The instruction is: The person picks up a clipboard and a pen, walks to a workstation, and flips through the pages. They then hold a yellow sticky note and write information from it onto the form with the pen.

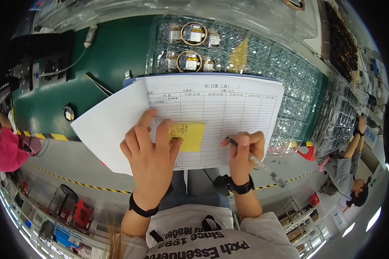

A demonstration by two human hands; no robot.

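Note:
A printed form sheet [242, 110] with a ruled table lies on a stack of papers at the bench's front edge, with a blue board edge [129, 81] showing behind it. My left hand [149, 144] rests on the sheet, fingers apart, its thumb and index finger on a yellow sticky note [192, 139] that bears small handwriting. To the left, a blank white page [110, 125] is turned aside. In my right hand [245, 151] is a pen [266, 166], pinched between thumb and fingers. Its dark end points toward the lower right part of the form.
Behind the papers, a clear plastic tray [263, 64] holds several round parts [193, 33]. On the green bench [116, 43] are tweezers [98, 84], a loose round part [68, 113] and a black fixture [47, 64]. Co-workers [345, 168] are at the right and far left.

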